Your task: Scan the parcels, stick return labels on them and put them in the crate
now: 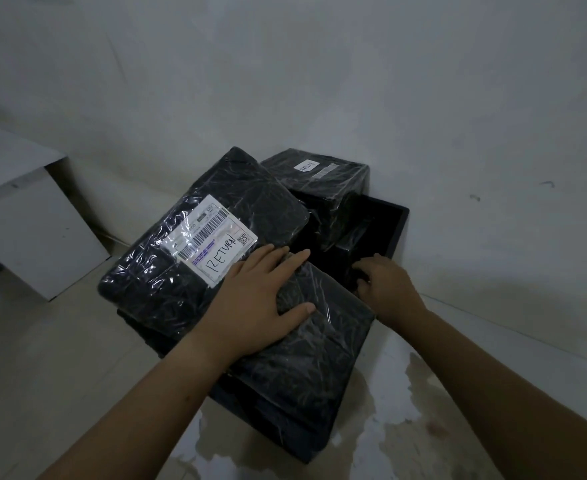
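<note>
Left hand (260,299) lies flat, fingers straight, pressing the front parcel (319,348), which rests across the black crate (397,233). My right hand (385,285) curls at that parcel's far edge; its fingertips vanish in shadow, so I cannot tell its grip. 2 others, the labelled parcel (167,289) and the rear parcel (340,188), hide most of the crate.

Black film-wrapped parcels (257,192) heaped in black crate (398,233), leftmost with RETURN label (221,259).
</note>
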`<state>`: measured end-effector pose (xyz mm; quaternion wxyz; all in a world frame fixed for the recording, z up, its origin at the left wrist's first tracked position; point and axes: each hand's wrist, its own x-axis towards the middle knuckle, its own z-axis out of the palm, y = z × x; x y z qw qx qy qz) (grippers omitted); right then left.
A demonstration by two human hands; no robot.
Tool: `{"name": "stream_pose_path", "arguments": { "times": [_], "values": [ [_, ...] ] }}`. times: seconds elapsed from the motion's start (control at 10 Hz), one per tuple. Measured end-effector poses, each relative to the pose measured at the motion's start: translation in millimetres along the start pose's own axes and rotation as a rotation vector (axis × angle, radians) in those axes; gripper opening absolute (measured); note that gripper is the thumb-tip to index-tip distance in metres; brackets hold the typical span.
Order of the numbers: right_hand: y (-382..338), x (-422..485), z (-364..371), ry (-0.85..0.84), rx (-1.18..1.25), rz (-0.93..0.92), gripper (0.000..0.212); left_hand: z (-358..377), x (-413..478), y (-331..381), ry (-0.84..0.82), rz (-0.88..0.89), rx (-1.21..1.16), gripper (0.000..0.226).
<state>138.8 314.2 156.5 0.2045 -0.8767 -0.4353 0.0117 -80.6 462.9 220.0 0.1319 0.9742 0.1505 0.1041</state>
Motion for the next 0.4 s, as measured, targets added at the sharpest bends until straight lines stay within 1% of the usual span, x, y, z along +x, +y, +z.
{"name": "stream_pose_path", "arguments": {
  "times": [0.1, 0.2, 0.3, 0.4],
  "values": [
    [-9, -24, -19, -0.069, 0.186, 0.048, 0.033, -4, -1, 3, -0.022, -0.007, 0.017, 0.082],
    [-15, -46, -39, -0.047, 0.208, 0.045, 0.035, -10, -3, 11, -0.044, 0.010, 0.045, 0.084],
    [-13, -70, -61, -0.028, 0.216, 0.084, 0.035, -16, -3, 33, -0.016, 0.002, 0.094, 0.086],
    [3, -94, -78, 0.057, 0.268, 0.139, 0.035, -8, -3, 75, 0.001, 0.054, 0.072, 0.076]
  ]
}}
